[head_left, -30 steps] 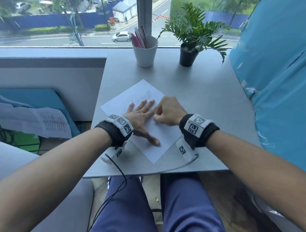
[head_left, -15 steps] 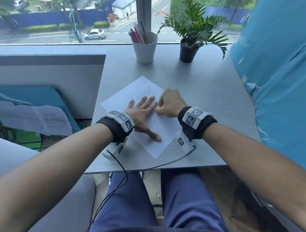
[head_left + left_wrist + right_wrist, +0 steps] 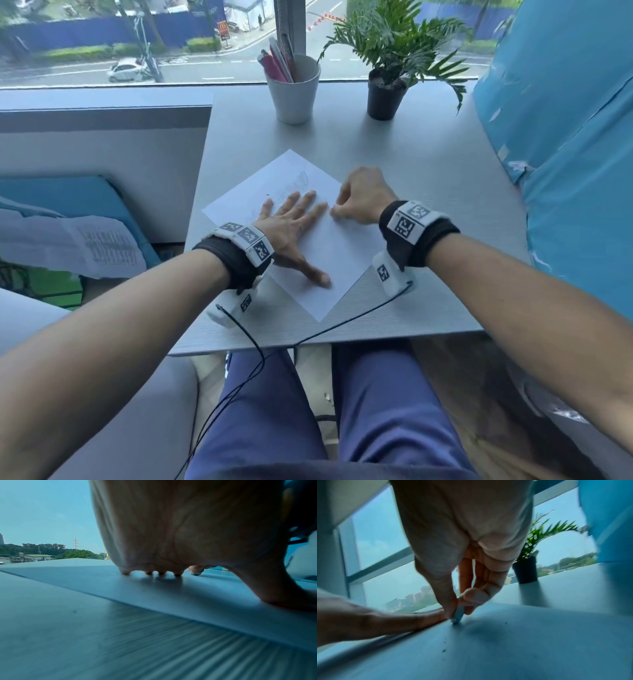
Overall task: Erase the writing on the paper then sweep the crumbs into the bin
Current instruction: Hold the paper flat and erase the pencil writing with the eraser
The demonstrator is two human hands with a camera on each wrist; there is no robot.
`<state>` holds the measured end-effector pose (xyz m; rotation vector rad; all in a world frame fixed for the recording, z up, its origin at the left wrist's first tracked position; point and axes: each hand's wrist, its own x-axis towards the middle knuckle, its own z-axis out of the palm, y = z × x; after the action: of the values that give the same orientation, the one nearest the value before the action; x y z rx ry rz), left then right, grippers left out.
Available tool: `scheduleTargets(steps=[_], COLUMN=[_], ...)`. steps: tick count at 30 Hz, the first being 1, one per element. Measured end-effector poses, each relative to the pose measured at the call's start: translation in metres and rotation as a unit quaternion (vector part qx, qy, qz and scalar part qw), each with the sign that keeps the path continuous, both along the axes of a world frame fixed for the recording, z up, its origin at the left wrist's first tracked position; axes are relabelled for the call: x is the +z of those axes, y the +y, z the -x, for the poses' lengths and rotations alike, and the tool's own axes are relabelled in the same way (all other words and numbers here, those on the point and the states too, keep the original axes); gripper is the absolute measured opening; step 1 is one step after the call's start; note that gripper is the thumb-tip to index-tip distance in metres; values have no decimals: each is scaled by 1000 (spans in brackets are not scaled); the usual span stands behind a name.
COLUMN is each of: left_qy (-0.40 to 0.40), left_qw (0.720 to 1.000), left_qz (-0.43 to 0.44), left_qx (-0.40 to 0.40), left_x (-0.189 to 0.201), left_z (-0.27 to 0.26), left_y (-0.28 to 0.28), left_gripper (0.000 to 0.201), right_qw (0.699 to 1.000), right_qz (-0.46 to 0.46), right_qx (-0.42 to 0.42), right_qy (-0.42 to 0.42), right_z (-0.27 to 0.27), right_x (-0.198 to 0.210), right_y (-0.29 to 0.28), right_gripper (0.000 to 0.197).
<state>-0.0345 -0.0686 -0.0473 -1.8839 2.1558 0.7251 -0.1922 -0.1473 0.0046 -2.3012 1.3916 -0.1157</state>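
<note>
Paper [image 3: 308, 240]: laid askew on the worktop [image 3: 428, 178], pinned flat by the left hand [image 3: 291, 226], fingers spread wide. Eraser [image 3: 458, 616]: pinched in the right hand [image 3: 363, 200], tip pressed to the sheet.

Left hand [image 3: 289, 228] flat, palm down, fingers [image 3: 310, 200] spread and straight, thumb angled back toward the body. Right hand [image 3: 363, 200] knuckles up, fingers curled in, thumb and fingertips [image 3: 471, 596] pinching something small, probably an eraser, though it's blurred. Both forearms reach forward, wrists low.
</note>
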Motion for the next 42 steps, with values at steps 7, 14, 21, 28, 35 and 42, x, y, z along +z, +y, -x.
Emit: scheduleTargets(steps=[7,14,21,28,35,42], left_qy=[1,-7,-20,-13,-9,-10], left_qw=[1000,1000,999,999,999,999], left_qz=[-14,-19,-31,-29,-33,-38], left_qx=[-13,-6,0,6,1,-2], left_x=[7,8,11,12,10,11], left_z=[1,4,5,7,4,4], left_y=[1,0,-1,1,-1,-2], left_gripper=[146,146,149,148,150,146], right_qw=[994,990,998,999,997,991], right_qz=[-22,-49,-14,9,-18,-41], right_qx=[100,131,58,34,71,121], right_qy=[38,15,9,11,30,40], right_z=[-2,-2,0,5,6,8], right_x=[-4,-7,-8,2,-2,-8], right_y=[21,38,22,1,3,25], right_gripper=[11,5,16,12,14,8])
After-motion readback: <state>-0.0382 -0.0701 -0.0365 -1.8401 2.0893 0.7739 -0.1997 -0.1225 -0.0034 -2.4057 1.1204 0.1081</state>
